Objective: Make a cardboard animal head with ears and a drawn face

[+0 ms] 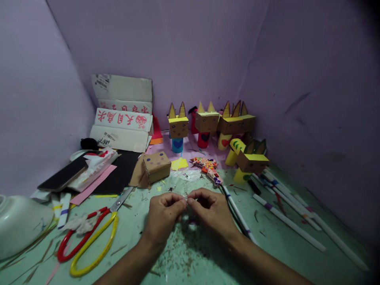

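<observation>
My left hand (165,213) and my right hand (211,211) meet over the middle of the green tabletop. Thumb and forefinger of each are pinched, and the tips almost touch. A tiny pale bit shows between them, too small to name. Small brown scraps (190,257) are scattered on the table below. Just beyond my right hand lies a glue gun (212,174) wrapped in flowery paper, its cord running past that hand. A cardboard box head (157,166) with drawn-on dots sits beyond my left hand.
Scissors (114,215) with red and yellow handles lie at left, near an upturned bowl (20,225). Finished cardboard-headed figures (178,128) stand at the back. Striped white sticks (291,221) lie at right. Folded white cardboard (121,118) leans against the back wall.
</observation>
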Available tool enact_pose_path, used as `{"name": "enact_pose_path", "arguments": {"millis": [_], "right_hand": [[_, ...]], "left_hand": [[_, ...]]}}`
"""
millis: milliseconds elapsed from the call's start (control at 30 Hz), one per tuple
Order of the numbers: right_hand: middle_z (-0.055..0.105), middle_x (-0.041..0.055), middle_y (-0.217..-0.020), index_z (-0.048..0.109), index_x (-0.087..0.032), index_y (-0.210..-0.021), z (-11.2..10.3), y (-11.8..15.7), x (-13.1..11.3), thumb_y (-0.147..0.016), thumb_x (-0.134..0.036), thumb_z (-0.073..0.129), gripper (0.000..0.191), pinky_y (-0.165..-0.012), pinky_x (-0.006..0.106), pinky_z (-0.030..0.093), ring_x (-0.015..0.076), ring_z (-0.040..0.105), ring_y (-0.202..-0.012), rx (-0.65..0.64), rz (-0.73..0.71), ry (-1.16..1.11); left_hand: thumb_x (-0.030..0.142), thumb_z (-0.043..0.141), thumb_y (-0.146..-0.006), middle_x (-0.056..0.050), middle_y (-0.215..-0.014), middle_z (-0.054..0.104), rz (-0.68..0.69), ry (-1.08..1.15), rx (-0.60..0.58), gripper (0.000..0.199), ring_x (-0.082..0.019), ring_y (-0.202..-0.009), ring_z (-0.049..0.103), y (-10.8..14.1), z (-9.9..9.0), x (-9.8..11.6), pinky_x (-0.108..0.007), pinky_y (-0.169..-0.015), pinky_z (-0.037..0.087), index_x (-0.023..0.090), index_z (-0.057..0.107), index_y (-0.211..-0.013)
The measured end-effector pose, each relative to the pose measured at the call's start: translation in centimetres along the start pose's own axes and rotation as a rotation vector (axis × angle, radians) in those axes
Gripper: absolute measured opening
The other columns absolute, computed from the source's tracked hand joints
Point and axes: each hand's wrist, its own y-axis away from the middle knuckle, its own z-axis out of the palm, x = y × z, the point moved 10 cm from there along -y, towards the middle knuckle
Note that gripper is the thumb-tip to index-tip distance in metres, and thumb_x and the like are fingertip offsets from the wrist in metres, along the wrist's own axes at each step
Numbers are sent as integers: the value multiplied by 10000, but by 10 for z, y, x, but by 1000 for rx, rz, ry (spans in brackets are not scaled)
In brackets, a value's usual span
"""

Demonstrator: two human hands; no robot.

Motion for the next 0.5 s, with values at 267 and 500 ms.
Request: {"name": "enact_pose_path", "arguments": {"millis": [267, 500], "right_hand": [[540, -34, -459, 639, -166, -571, -1, -2, -2, -589, -188, 607, 43, -421, 202, 314, 84, 420, -428, -24, 3, -11], [625, 19, -556, 711, -163, -687, 6, 1, 6, -592, -296, 744, 167, -384, 218, 393, 108, 481, -437, -71, 82, -157]], "left_hand": [[287, 657, -545, 35, -417, 474, 71, -84, -1, 155, -83, -423, 339, 3, 2, 13, -217, -413, 232, 147, 632, -482], [281, 649, -583, 54, -428, 447, 70, -48, 38, 132, -81, -432, 329, 4, -2, 10, -209, -414, 221, 155, 635, -548]]}}
